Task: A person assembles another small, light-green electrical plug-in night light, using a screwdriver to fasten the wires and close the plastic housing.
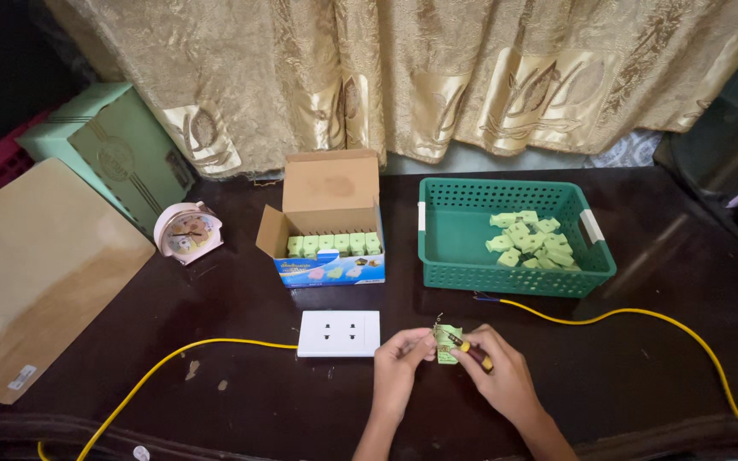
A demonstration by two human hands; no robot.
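Both hands meet low at the table's near edge (301,427), and between them sits a small green plug (446,344). The left hand (399,363) pinches its left side, fingers curled tight; the right hand (501,380) is closed around a screwdriver (470,350) whose tip points into the plug. Just left of them lies a white socket plate (339,333), with a yellow cable (172,358) running off toward the near left corner. Another stretch of yellow cable sweeps right, out to the far edge. Behind, well apart from the hands, an open box (330,230) shows a row of green plugs, and a green basket (446,239) beside it holds a loose heap more. Bare dark tabletop lies between hands and containers. Far left: a pink clock (187,232) and a tan board (36,265).
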